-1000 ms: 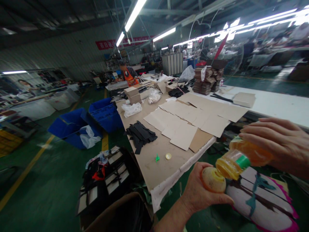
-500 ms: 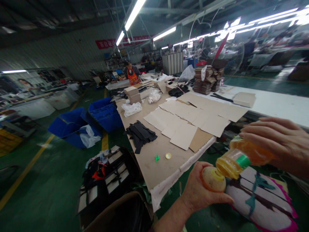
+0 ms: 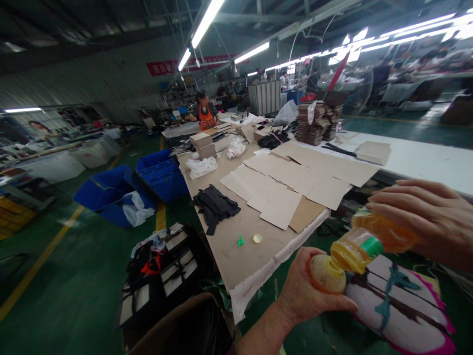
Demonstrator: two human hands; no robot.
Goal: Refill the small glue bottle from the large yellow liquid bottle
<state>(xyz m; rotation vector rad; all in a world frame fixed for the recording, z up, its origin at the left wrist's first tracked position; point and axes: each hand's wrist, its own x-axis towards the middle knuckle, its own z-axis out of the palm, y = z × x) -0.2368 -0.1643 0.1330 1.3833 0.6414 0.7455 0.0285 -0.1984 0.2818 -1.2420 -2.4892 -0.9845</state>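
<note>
At the lower right, my left hand is closed around a small round-topped container with a pale, speckled top. My right hand grips a clear bottle of amber liquid, tipped on its side with its mouth down against the container's opening. A green band shows near the bottle's neck. On the table's near corner lie a small green nozzle-like piece and a round yellowish cap. Whether liquid is flowing cannot be made out.
Beige sheets and black strips lie on the worktable. Blue bins and a box of black bundles stand at its left. A pink-edged cushion is below my hands. A person in an orange apron works beyond.
My hands, the bottle and the container hold nearly the same position. The person at the far end has shifted slightly to the right.
</note>
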